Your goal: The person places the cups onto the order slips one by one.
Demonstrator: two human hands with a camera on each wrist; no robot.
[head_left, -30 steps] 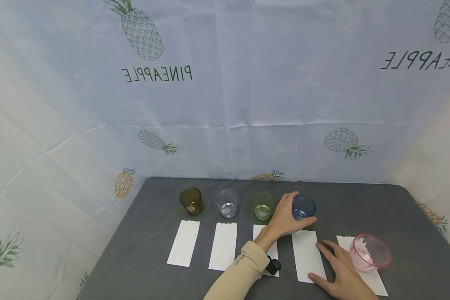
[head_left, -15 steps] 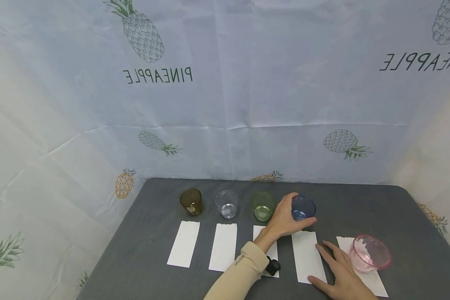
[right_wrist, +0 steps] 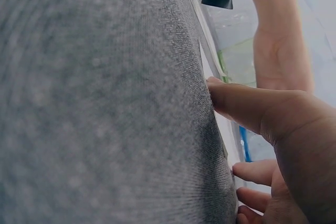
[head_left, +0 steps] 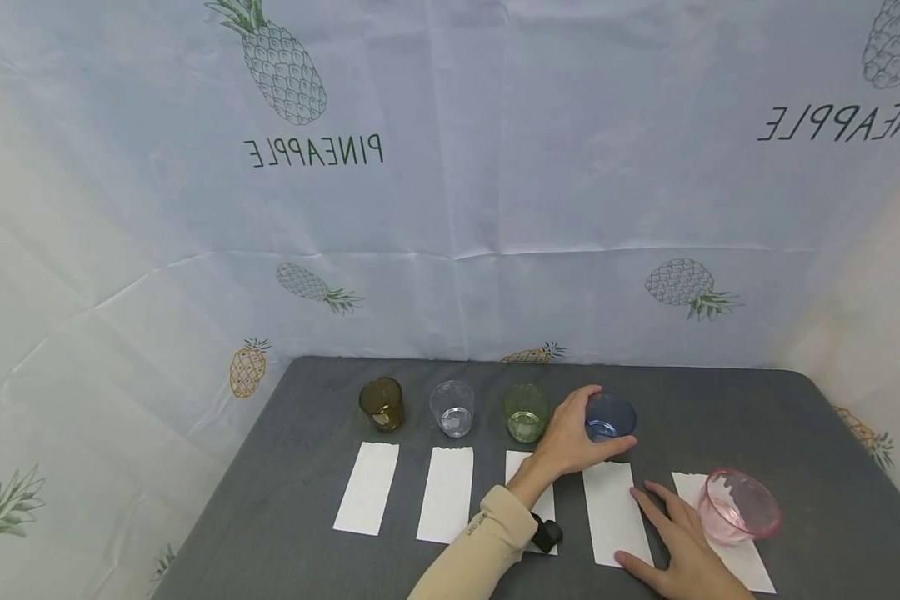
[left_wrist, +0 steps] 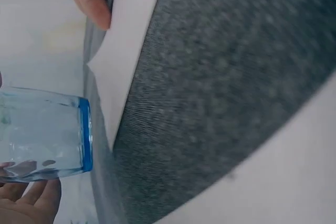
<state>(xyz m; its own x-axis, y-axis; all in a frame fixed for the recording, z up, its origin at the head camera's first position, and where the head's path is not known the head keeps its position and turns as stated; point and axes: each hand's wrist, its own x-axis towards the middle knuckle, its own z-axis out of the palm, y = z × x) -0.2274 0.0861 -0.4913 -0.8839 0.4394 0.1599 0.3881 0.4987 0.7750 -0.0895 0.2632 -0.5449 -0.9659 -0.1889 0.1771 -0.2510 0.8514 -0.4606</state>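
A blue drinking glass (head_left: 610, 418) stands at the right of a row of glasses on the dark table. My left hand (head_left: 576, 435) reaches over and holds it, fingers behind its left side and thumb in front; in the left wrist view its clear wall and blue base (left_wrist: 85, 135) show beside my fingers (left_wrist: 39, 200). My right hand (head_left: 678, 540) lies low with fingers spread. Its fingertips touch a white paper strip (head_left: 617, 512) in front of the blue glass, thumb near the lower edge and forefinger by the right edge.
Brown (head_left: 382, 404), clear (head_left: 453, 408) and green (head_left: 526, 414) glasses stand left of the blue one. White paper strips (head_left: 367, 487) lie before them, one partly under my left forearm. A pink glass (head_left: 738, 506) stands on the rightmost strip, beside my right hand.
The blue glass and my left hand have shifted very slightly to the right. My right hand and the paper strips have kept their places.
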